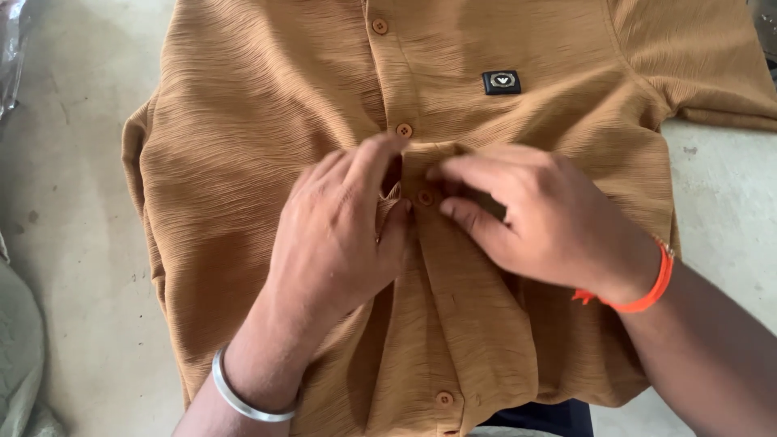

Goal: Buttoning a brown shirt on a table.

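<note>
Head cam, looking straight down. Tan crinkle-weave shirt [267,146] lies flat, front up, on a pale grey surface [81,243], collar end toward top of frame, hem toward the wearer.

Both hands sit mid-placket, close together, approx centre of shirt.

L hand [340,235]: palm down on the shirt's left panel edge, fingers pointing up and inward. Index and thumb pinch the placket edge right next to the middle button [425,197]. Not a full grasp, just a fingertip pinch on fabric; other fingers relaxed, resting on the cloth. Silver bangle [243,396] on the wrist.

R hand [542,226]: comes in from the right, fingers curled, tips pressed onto the overlapping placket flap, just beside the same button. Thumb tucked under, so can't tell if it grips the button itself or only the cloth. Orange thread band [647,295] on the wrist.

Buttons visible: 4 total. 1 near the collar [380,26], 1 just above the fingers [404,129], the middle one between the fingertips, 1 near the hem [443,398]. Placket gapes slightly, dark slit showing by the L index tip.

Small black square patch [501,82] on the chest, to the right of the placket, well apart from the hands. Short sleeve [712,73] spreads out top right. Dark cloth [542,417] pokes out under the hem, bottom centre. Pale fabric bundle [16,356] at left edge.
</note>
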